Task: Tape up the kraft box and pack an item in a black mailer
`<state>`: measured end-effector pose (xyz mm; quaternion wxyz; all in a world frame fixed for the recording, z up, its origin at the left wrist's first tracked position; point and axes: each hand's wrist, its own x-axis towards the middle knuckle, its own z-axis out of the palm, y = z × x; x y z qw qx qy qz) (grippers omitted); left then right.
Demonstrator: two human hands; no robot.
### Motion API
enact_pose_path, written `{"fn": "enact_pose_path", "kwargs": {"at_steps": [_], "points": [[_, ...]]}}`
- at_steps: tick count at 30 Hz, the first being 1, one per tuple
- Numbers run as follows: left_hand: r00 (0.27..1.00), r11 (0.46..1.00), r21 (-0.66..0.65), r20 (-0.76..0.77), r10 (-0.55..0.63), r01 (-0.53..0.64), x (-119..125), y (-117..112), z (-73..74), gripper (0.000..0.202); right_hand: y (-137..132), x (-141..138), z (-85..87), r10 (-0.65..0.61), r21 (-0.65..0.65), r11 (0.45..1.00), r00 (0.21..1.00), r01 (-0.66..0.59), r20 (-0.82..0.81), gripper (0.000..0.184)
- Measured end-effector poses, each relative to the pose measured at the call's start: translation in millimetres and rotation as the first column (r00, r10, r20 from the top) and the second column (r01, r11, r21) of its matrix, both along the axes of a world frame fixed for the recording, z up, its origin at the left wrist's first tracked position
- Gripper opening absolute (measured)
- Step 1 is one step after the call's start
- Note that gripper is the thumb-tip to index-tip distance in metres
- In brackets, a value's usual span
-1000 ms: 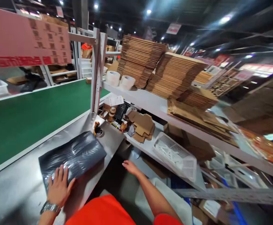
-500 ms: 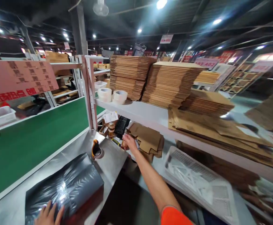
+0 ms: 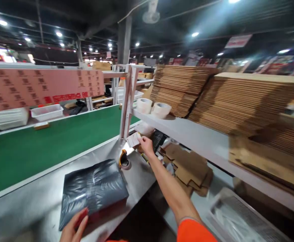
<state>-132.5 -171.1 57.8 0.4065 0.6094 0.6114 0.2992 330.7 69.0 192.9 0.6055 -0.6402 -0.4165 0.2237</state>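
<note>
A dark plastic-wrapped parcel (image 3: pixel 94 191) lies on the metal tabletop. My left hand (image 3: pixel 73 227) is at the parcel's near edge, fingers apart, with the fingertips against or just over the plastic. My right hand (image 3: pixel 146 145) reaches out to the far end of the table, closed in a pinch on a white printed label (image 3: pixel 133 139). Below that label stands an orange tape dispenser (image 3: pixel 123 159) with a tape roll. A black keyboard (image 3: pixel 158 139) lies partly hidden behind my right hand.
Flat brown cardboard pieces (image 3: pixel 188 164) lie right of my forearm. Above runs a white shelf (image 3: pixel 202 134) with tape rolls (image 3: pixel 160 109) and stacked cardboard (image 3: pixel 182 90). A white basket (image 3: pixel 237 215) is at lower right. A green belt (image 3: pixel 61 134) runs behind the table.
My right hand has gone from beside the keyboard to the white label and pinched it. My left hand has shifted from the parcel's top to its near edge. The view has turned left.
</note>
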Motion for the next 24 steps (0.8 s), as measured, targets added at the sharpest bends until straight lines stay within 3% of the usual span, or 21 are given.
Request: {"fn": "enact_pose_path", "kwargs": {"at_steps": [2,4,5,7,8,10,13,16,19,21,24], "points": [[0.978,0.992,-0.123,0.203,0.051,-0.027,18,5,38.7,0.064,-43,-59,-25.2,0.169,0.035,0.984,0.977,-0.175,0.129,0.03],[0.909,0.977,-0.213,0.401,0.112,-0.026,37,16,67.7,0.072,-94,-118,-50.6,0.351,0.148,0.873,0.81,-0.464,0.47,0.017],[0.865,0.964,-0.265,0.477,0.152,-0.023,45,22,75.9,0.073,-119,-143,-61.3,0.375,0.164,0.808,0.707,-0.567,0.6,0.015],[0.759,0.946,-0.322,0.604,0.244,-0.048,56,29,79.7,0.071,-163,-184,-77.9,0.346,0.163,0.735,0.571,-0.658,0.745,0.02],[0.708,0.936,-0.347,0.647,0.284,-0.058,58,30,76.9,0.07,-181,-200,-84.2,0.328,0.16,0.734,0.552,-0.66,0.766,0.023],[0.648,0.924,-0.375,0.685,0.331,-0.075,56,25,66.7,0.067,-210,-223,-95.0,0.315,0.164,0.766,0.586,-0.621,0.746,0.026],[0.689,0.921,-0.385,0.65,0.32,-0.065,43,11,51.7,0.064,-243,-243,-110.0,0.417,0.128,0.81,0.717,-0.572,0.559,0.024],[0.819,0.952,-0.306,0.544,0.183,-0.009,27,-3,43.6,0.056,-270,-255,-122.1,0.608,0.012,0.787,0.779,-0.617,0.155,0.021],[0.905,0.974,-0.216,0.425,0.028,0.072,13,-13,40.5,0.05,-286,-266,-127.7,0.606,-0.082,0.772,0.768,-0.631,-0.208,0.031],[0.923,0.974,-0.198,0.384,-0.028,0.112,5,-17,40.0,0.05,-289,-274,-127.7,0.575,-0.125,0.757,0.745,-0.641,-0.34,0.039],[0.919,0.961,-0.213,0.386,-0.08,0.173,-11,-20,40.3,0.052,-284,-284,-125.7,0.57,-0.145,0.693,0.66,-0.706,-0.488,0.049]]}}
